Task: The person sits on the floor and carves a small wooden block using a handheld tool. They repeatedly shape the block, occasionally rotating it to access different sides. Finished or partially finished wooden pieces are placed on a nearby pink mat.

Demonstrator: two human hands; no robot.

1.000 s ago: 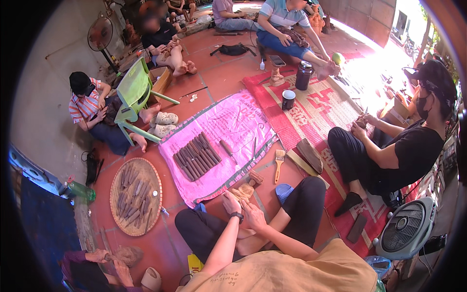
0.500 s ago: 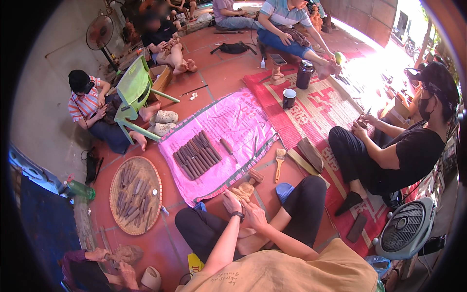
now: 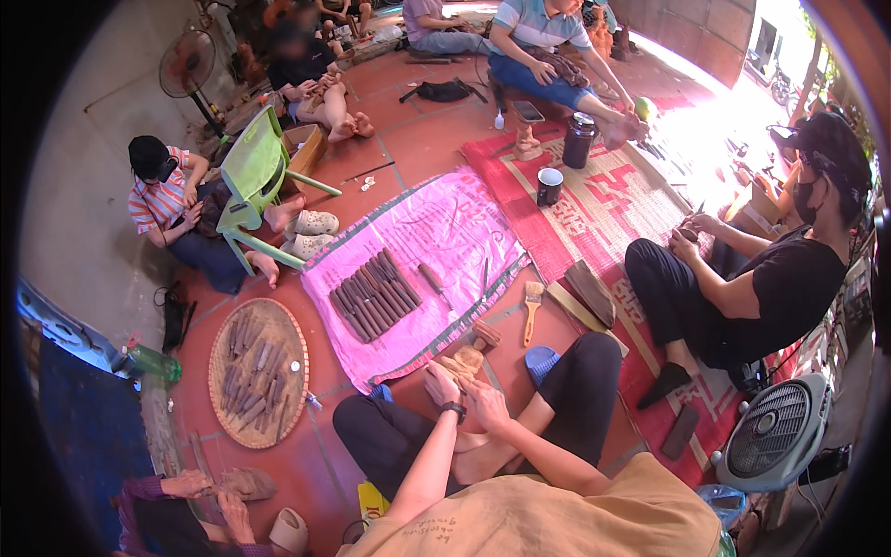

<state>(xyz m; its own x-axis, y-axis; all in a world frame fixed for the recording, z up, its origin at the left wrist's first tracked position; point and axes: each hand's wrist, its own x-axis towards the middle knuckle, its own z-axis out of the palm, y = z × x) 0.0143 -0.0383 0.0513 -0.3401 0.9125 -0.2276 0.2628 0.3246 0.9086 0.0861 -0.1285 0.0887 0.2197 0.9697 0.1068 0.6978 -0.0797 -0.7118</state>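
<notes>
Looks like a shared craft workshop, set out on a red-tiled floor [image 3: 399,139]. Shown as such by dark rods [image 3: 376,295] in rows on a pink sheet [image 3: 339,265] at the centre, by more of them loose in a round woven tray [image 3: 293,401] at left, and by a flat brush [image 3: 532,311] right of centre. Also suggested by people [image 3: 756,269] sitting low all around, by a light-brown piece [image 3: 464,362] held at lower centre and a brown block [image 3: 249,483] at lower left, and by a small figure [image 3: 527,144] at upper centre.
</notes>
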